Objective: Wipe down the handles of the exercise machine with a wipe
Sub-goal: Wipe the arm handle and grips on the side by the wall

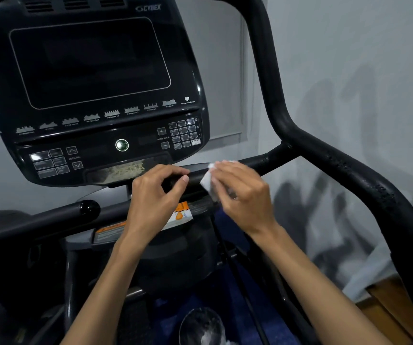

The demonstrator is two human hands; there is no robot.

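A black exercise machine fills the view. Its short horizontal handle bar runs from below the console to the big curved right handle. My right hand holds a white wipe wrapped against this bar, fingers curled over it. My left hand sits just left of it, fingers and thumb curled round the same bar. A short left handle with a glossy round end lies lower left, untouched.
The console with dark screen and button pads rises right behind my hands. An orange-and-white packet lies on the ledge under my left hand. A grey wall is at right, wooden flooring at bottom right, and a pale round object shows at the bottom.
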